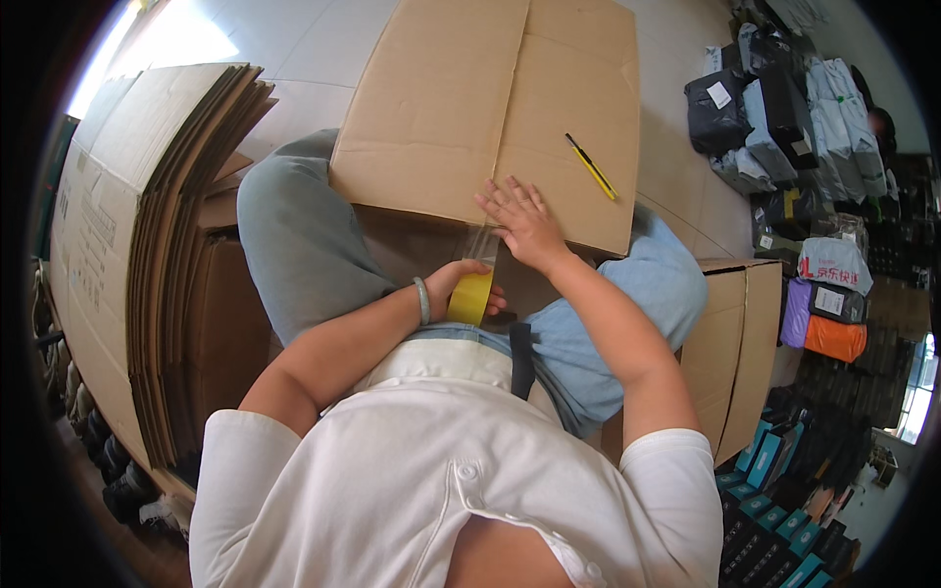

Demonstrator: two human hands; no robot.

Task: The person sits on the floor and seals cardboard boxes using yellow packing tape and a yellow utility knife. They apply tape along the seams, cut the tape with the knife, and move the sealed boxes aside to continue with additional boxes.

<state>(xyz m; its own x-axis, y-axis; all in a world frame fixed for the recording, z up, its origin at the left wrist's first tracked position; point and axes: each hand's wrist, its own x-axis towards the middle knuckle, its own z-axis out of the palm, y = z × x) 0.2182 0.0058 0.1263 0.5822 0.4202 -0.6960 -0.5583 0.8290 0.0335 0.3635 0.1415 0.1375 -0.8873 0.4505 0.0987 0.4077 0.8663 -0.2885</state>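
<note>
A large brown cardboard box [431, 98] lies between my knees, its two flaps meeting along a lengthwise seam. My left hand [441, 286] is closed round a yellow roll of packing tape [471, 297], held low in front of my waist. From the roll a strip of clear tape [479, 245] runs up to the near edge of the box at the seam. My right hand [527, 227] lies flat with fingers spread over the near end of the seam, pressing where the tape meets the cardboard. A slim yellow-and-black pen-like tool [591, 167] rests on the right flap.
Flattened cardboard boxes [147, 225] stand stacked at my left. Close by my right knee is another cardboard box [735, 343]. Wrapped parcels [774, 118] pile up at the far right, with several black-and-teal boxes [774, 500] below them. Pale floor tiles [309, 44] lie beyond.
</note>
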